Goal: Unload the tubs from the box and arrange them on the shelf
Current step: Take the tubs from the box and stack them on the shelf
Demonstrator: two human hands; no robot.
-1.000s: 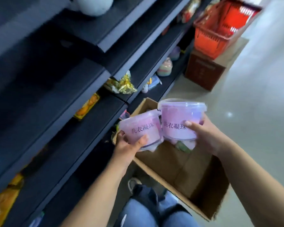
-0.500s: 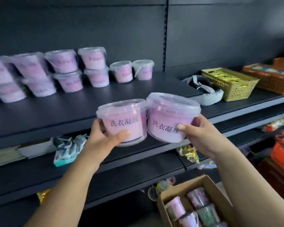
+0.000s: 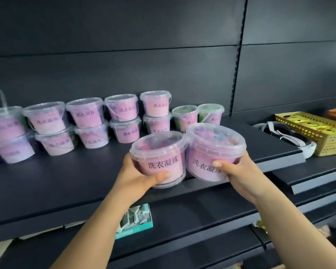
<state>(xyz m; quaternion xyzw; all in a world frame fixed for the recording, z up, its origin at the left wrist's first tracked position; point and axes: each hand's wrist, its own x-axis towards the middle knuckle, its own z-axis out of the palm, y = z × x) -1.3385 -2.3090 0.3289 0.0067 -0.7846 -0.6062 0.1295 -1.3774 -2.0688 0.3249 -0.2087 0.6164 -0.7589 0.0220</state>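
Left hand (image 3: pixel 142 177), fingers (image 3: pixel 163 174) clamped round lidded clear tub (image 3: pixel 159 158) of pink-purple pods, right hand (image 3: pixel 235 173) gripping second tub (image 3: pixel 211 150), both touching, over shelf (image 3: pixel 66 183) front edge, labelled tubs (image 3: pixel 124 121) stacked two-high behind.

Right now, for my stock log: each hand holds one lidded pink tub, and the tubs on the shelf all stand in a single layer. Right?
No: the head view shows most shelf tubs stacked two high; only two at the right end stand single. The left hand and right hand each hold one lidded pink tub.
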